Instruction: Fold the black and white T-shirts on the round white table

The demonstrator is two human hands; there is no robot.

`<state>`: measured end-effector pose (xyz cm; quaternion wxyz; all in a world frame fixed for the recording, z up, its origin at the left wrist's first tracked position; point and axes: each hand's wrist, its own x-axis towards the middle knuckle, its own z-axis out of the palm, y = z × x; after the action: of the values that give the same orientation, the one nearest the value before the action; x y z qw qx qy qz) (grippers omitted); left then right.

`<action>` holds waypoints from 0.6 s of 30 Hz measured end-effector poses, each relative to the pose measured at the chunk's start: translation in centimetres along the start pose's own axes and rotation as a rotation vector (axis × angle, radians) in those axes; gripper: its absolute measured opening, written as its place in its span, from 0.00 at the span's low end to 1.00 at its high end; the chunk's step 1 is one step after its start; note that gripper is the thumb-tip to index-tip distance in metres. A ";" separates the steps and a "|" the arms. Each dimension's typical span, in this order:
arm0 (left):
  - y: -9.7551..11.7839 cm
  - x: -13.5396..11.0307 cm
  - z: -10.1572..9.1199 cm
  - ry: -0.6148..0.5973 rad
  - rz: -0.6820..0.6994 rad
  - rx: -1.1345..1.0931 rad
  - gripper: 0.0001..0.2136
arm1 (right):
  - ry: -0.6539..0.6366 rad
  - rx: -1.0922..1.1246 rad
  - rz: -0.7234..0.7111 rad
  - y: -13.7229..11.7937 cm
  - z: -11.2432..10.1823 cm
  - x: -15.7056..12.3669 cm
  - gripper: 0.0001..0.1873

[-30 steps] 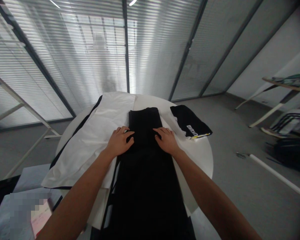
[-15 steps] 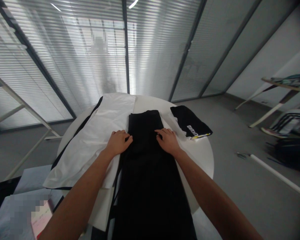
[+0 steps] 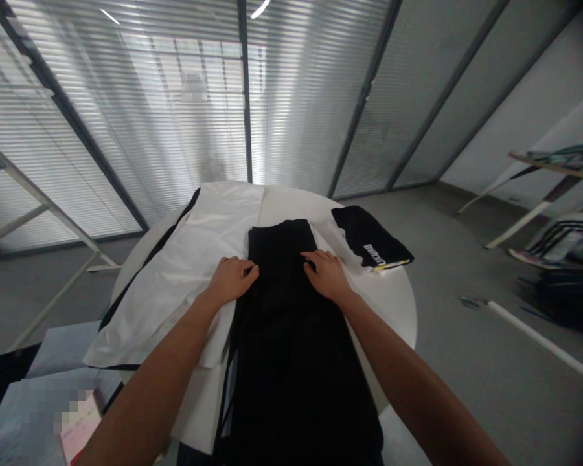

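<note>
Black cloth (image 3: pixel 291 349) slid nearer across table (image 3: pixel 399 303), suggesting a pull. Left hand (image 3: pixel 230 278), right hand (image 3: pixel 326 275) at its edges, fingers curled; cannot tell if gripping.

- blk garment (image 3: pixel 291 343), ctr: matt cloth, smooth
- wht cloth (image 3: pixel 184 272), ctr-L: fabric, lt creases
- tabletop (image 3: pixel 404 310), ctr: smooth
- floor (image 3: pixel 447 252), R: smooth, matt

You see through one camera on your head, facing forward and down along your forearms (image 3: pixel 162 372) (they enter from the bottom edge). It looks from close over the round white surface (image 3: pixel 393 301), with your left hand (image 3: pixel 232 278) and right hand (image 3: pixel 327 276) near mid-frame, and reaches to the blinds (image 3: pixel 296 103) ahead and the floor (image 3: pixel 442 259) at right.
</note>
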<state>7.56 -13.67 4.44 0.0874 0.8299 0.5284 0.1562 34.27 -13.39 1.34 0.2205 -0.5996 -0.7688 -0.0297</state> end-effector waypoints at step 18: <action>-1.0 0.8 0.7 -0.019 -0.142 -0.217 0.17 | -0.042 0.063 0.091 0.2 -0.3 0.8 0.18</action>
<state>7.28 -12.55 3.64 0.1923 0.7777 0.5648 0.1981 34.41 -12.67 1.83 0.2244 -0.6270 -0.7458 0.0172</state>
